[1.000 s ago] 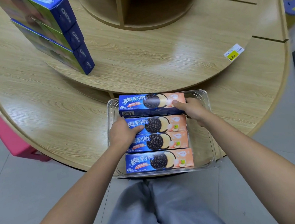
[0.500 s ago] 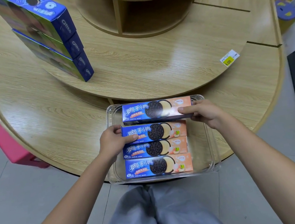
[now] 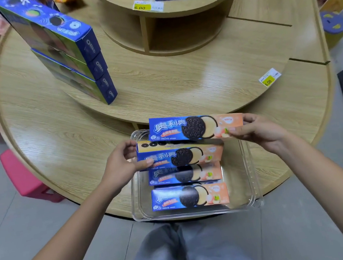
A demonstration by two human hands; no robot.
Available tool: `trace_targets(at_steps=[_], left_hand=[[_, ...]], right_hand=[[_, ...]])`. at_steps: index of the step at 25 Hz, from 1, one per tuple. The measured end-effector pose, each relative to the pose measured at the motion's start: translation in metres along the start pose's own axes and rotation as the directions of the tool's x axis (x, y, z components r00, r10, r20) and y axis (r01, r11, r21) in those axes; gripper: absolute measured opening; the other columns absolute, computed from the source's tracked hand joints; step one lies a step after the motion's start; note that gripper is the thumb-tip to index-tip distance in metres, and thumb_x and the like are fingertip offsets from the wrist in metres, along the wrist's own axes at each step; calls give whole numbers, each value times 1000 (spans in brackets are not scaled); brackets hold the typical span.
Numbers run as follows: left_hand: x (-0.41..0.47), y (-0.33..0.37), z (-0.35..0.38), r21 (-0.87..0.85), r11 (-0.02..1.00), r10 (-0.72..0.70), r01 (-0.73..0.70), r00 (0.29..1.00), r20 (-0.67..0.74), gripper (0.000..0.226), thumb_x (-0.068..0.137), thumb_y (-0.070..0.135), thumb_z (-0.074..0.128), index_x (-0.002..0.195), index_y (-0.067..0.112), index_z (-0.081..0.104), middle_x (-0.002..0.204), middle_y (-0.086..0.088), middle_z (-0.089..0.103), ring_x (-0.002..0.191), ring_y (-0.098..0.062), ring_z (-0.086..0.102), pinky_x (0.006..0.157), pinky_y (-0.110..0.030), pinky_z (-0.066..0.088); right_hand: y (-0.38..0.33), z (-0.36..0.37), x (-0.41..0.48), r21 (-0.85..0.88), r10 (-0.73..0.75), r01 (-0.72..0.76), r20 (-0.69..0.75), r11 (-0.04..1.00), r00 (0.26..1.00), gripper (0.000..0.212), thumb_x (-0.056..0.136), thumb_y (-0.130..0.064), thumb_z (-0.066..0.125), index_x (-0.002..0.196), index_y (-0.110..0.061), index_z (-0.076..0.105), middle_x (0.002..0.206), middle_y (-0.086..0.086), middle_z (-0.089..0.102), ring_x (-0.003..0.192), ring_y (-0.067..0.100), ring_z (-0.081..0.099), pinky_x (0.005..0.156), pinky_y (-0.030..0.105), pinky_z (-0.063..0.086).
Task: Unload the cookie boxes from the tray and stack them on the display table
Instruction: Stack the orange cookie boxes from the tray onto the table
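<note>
A clear plastic tray [image 3: 247, 174] rests on the near edge of the round wooden display table [image 3: 62, 145]. My right hand [image 3: 261, 132] grips the right end of a blue-and-peach cookie box [image 3: 196, 127], lifted above the tray's far side. My left hand [image 3: 122, 165] grips the left end of a second cookie box [image 3: 181, 156], raised and tilted so its yellow side shows. Two more cookie boxes, one [image 3: 185, 174] behind the other [image 3: 190, 196], lie flat in the tray.
A stack of blue cookie boxes [image 3: 63, 54] stands on the raised middle tier at the left. The top tier [image 3: 184, 9] holds more boxes behind a yellow price tag [image 3: 142, 7]. Another price tag [image 3: 269, 77] marks the tier's right edge. A pink stool [image 3: 27, 178] stands on the floor at left.
Both hands have lifted their boxes out of the tray; the right one rose and moved slightly right, the left one tilted up. The view has tipped upward, showing the top tier.
</note>
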State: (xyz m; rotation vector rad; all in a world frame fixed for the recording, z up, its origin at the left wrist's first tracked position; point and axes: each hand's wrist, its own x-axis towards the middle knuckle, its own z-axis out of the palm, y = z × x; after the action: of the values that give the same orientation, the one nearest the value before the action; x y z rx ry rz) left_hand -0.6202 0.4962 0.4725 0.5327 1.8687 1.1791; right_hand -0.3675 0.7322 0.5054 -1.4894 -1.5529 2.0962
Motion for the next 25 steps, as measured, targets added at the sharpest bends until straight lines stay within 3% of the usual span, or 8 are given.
trace_targets(at_steps=[2,4,8,9,11,14,20,25], left_hand=[[12,18,-5,-14,997,73,-73,997,-1,60,46,16,88,96,23,55,93,2,64,88,-8,61,78,-16,52],[34,35,-5,-32,990,138,-138,990,-8,51,57,3,83,92,25,53,92,5,62,82,-2,61,76,-13,52],[87,55,3,-69,975,207,-209,978,-41,49,63,-3,78,100,16,52,95,0,62,88,-10,61,86,-26,52],[99,58,5,-69,973,217,-220,975,-40,51,63,-2,79,103,14,51,97,-1,62,92,-13,60,87,-27,52],[121,61,10,-56,970,235,-236,972,-27,56,64,3,80,111,12,51,105,-4,62,100,-15,60,89,-29,52],[140,58,11,-43,961,273,-273,962,0,60,66,2,78,119,5,49,115,-8,60,104,-14,59,88,-23,53],[153,48,8,-79,962,266,-261,962,60,53,67,-6,74,104,22,48,109,2,58,109,-15,58,89,-25,54],[145,48,17,-73,968,242,-238,969,45,58,67,-11,72,113,9,43,103,6,59,100,-6,60,87,-17,52]], right_hand=[[-17,-4,-1,59,-52,52,-2,997,999,95,5,-33,93,95,-14,66,74,-7,74,67,4,68,68,17,52],[-36,-7,3,80,-121,123,-24,989,992,91,7,-33,92,93,-17,66,73,-8,74,66,3,68,64,15,50],[-74,-5,21,86,-232,235,-52,968,971,52,49,-2,82,96,-11,60,66,-8,73,62,3,69,49,8,48],[-81,-2,29,79,-255,259,-63,963,965,53,49,2,80,97,-10,59,67,-8,73,65,4,69,51,9,49],[-89,1,48,47,-291,295,-77,954,954,72,32,-1,85,99,-11,59,73,-8,75,75,6,70,62,14,53],[-89,1,71,42,-353,356,-71,934,933,82,21,-20,92,97,-15,60,81,-7,75,84,8,69,75,20,55],[-85,6,94,26,-399,401,-61,916,915,93,26,-32,94,108,-13,55,100,2,69,94,15,66,77,26,54],[-64,18,98,5,-399,400,-47,917,916,87,28,-35,92,106,-22,56,103,-3,68,94,7,66,77,20,53]])
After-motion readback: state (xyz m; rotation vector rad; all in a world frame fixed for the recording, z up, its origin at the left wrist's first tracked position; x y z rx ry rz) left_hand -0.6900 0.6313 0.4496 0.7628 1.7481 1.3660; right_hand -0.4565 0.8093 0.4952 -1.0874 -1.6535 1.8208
